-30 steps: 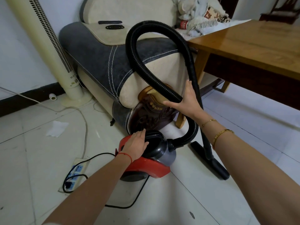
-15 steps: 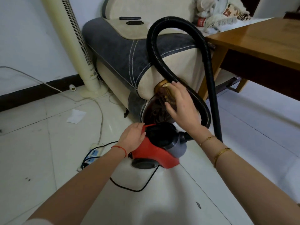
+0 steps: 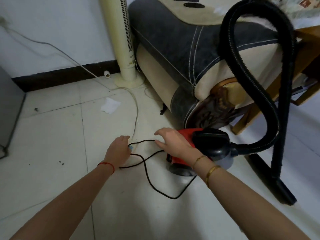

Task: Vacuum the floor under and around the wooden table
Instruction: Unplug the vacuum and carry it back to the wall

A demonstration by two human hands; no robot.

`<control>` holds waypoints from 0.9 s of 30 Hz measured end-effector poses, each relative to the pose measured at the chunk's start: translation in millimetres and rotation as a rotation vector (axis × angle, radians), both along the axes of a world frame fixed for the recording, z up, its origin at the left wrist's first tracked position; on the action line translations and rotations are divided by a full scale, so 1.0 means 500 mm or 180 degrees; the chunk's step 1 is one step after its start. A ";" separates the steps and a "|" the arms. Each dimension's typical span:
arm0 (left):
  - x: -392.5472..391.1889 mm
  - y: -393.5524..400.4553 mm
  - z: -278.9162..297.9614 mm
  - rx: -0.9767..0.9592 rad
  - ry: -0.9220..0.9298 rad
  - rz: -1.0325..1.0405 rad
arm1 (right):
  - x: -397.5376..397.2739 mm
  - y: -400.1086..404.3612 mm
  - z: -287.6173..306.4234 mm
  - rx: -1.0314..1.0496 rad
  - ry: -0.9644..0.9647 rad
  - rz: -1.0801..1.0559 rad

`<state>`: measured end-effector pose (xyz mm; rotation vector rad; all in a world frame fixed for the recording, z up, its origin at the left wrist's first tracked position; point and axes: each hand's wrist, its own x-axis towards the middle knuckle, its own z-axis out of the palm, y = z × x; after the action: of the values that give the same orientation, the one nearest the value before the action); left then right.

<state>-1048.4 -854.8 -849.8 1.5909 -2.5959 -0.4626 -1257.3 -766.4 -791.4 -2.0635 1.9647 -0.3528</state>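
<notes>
The red and black vacuum cleaner (image 3: 212, 142) sits on the tiled floor beside the sofa's end. Its black ribbed hose (image 3: 249, 78) loops up high and comes down to the floor nozzle (image 3: 284, 193) at the right. The black power cord (image 3: 150, 181) curls across the tiles in front. My left hand (image 3: 118, 150) rests flat over a power strip, which is mostly hidden under it. My right hand (image 3: 170, 142) hovers with fingers spread just left of the vacuum, above the cord, holding nothing. Part of the wooden table (image 3: 310, 38) and one leg show at the right edge.
A grey and cream sofa (image 3: 181, 49) stands behind the vacuum. A cream tower fan (image 3: 125, 40) stands by the wall, with a white cable (image 3: 136, 108) running across the floor. A crumpled white tissue (image 3: 110, 105) and dark specks lie on the tiles. A grey cabinet (image 3: 8, 115) stands at left.
My right hand let go of the hose and came down left of the vacuum. My left hand left the vacuum body and moved onto the power strip. The view swung left and down.
</notes>
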 end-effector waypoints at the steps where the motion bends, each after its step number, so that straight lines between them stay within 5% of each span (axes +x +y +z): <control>1: 0.016 -0.011 -0.011 0.0076 -0.0012 0.0090 | 0.015 -0.023 -0.010 0.0108 -0.0016 0.0002; 20: 0.127 -0.017 -0.219 0.0714 0.0382 0.1223 | 0.210 -0.250 -0.186 0.0779 0.0069 0.0683; 27: 0.137 -0.009 -0.286 0.0521 0.0662 0.1500 | 0.303 -0.294 -0.254 0.1122 0.1008 0.1079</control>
<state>-979.7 -859.1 -992.9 2.0013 -1.9886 -0.7602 -1105.9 -913.4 -918.5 -2.2509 1.6294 0.3840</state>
